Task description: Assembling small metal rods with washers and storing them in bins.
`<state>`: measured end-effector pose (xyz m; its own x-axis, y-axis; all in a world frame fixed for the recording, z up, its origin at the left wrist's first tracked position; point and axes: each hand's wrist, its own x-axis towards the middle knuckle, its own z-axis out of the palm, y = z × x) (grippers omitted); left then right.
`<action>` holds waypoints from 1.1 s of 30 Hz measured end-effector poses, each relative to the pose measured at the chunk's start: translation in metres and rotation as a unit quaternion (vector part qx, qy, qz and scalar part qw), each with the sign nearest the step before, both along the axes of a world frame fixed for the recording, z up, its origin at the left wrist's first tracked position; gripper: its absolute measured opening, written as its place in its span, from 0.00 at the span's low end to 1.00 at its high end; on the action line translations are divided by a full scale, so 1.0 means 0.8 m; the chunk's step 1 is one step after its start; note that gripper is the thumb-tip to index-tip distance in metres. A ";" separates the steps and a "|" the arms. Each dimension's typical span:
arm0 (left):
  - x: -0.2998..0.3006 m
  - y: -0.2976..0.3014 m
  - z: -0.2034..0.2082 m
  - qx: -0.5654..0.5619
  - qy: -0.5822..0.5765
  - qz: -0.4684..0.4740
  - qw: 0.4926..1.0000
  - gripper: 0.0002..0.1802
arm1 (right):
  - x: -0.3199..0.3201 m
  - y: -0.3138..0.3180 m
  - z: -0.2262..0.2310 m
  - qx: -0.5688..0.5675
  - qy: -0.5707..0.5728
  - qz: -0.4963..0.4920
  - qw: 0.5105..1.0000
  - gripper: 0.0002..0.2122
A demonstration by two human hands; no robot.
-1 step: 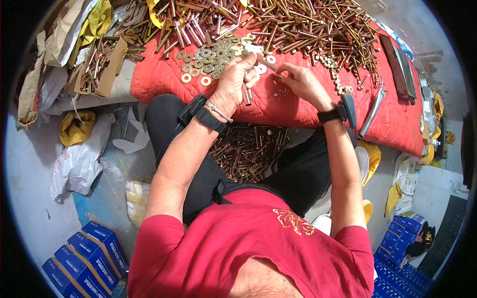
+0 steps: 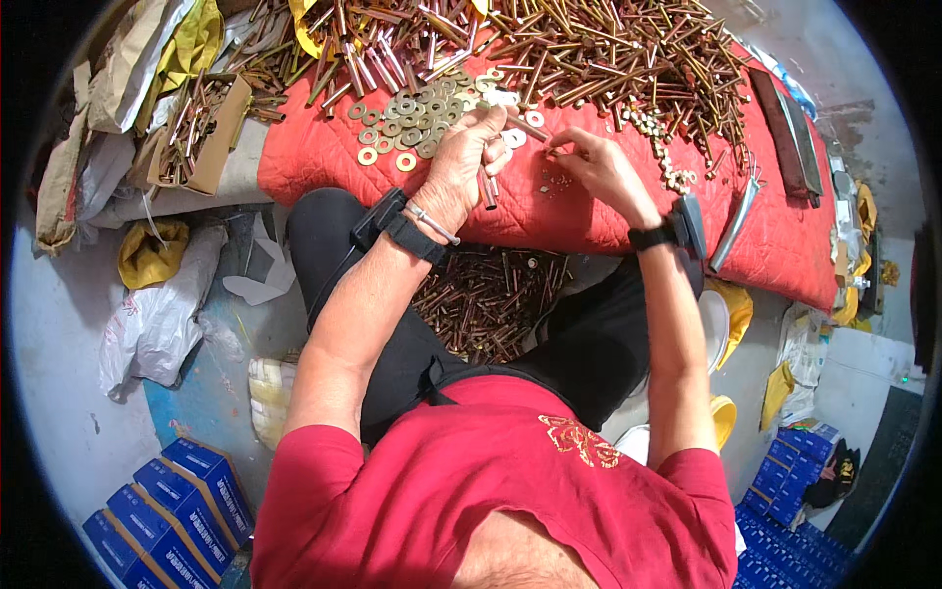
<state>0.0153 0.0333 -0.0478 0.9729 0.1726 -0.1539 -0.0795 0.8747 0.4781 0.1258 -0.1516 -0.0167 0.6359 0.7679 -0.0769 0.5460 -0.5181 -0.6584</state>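
Observation:
In my left hand (image 2: 463, 157), closed, are several copper-coloured metal rods; one bolt-like rod (image 2: 527, 128) points right toward my other hand, and the ends of others (image 2: 488, 188) stick out below the fingers. My right hand (image 2: 596, 167) has thumb and forefinger pinched at the tip of that rod. Whatever small piece lies between those fingertips is too small to make out. Flat washers (image 2: 407, 123) lie spread just beyond my left hand on the red quilted cloth (image 2: 589, 221). Small nuts (image 2: 677, 180) form a loose trail to the right of my right hand.
A big heap of copper-coloured bolts (image 2: 628, 59) covers the far side, with metal tubes (image 2: 383, 64) at its left. More rods fill a cardboard box (image 2: 221, 133) and a pile (image 2: 481, 304) between my legs. At right lie a dark flat bar (image 2: 785, 137) and a grey tube (image 2: 731, 231).
My right wrist has turned a little and its forearm has shifted slightly left, so the wristband's device shows broader. My left hand stays in place on the rods.

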 end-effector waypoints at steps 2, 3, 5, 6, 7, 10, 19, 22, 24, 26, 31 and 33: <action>-0.002 -0.004 0.001 0.031 0.043 0.028 0.998 0.12 | -0.024 -0.002 0.010 0.063 0.032 -0.043 0.997 0.11; 0.001 -0.003 0.002 0.032 0.052 0.034 0.998 0.11 | -0.033 0.001 0.017 0.127 0.096 -0.075 0.984 0.12; 0.005 0.003 -0.009 0.031 0.056 0.045 0.997 0.11 | -0.043 0.005 0.022 0.198 0.154 -0.092 0.964 0.13; 0.006 0.003 -0.010 0.025 0.061 0.055 0.996 0.11 | -0.045 0.006 0.021 0.201 0.154 -0.097 0.963 0.13; 0.006 0.002 -0.012 0.025 0.066 0.049 0.996 0.10 | -0.048 0.008 0.019 0.215 0.139 -0.088 0.963 0.13; 0.006 0.002 -0.011 0.032 0.067 0.044 0.996 0.10 | -0.049 0.011 0.019 0.226 0.122 -0.069 0.964 0.14; 0.008 -0.004 -0.010 0.094 0.077 0.051 0.991 0.11 | -0.048 0.017 0.013 0.195 0.088 -0.079 0.974 0.10; 0.008 -0.011 -0.018 0.142 0.073 0.074 0.984 0.11 | -0.053 0.037 0.016 0.187 -0.126 -0.088 0.970 0.07; -0.001 -0.030 -0.010 0.138 0.088 0.000 0.986 0.11 | -0.058 0.057 0.016 0.337 -0.196 -0.151 0.909 0.05; -0.003 -0.066 0.008 0.126 0.167 -0.010 0.978 0.12 | -0.070 0.067 0.016 0.404 -0.225 -0.196 0.865 0.07; -0.004 -0.044 -0.005 0.000 0.137 -0.046 0.990 0.12 | -0.043 0.046 0.020 0.446 0.029 -0.130 0.885 0.07; -0.001 -0.032 0.007 -0.017 0.166 0.009 0.986 0.17 | 0.009 -0.007 0.021 0.287 -0.134 -0.189 0.930 0.04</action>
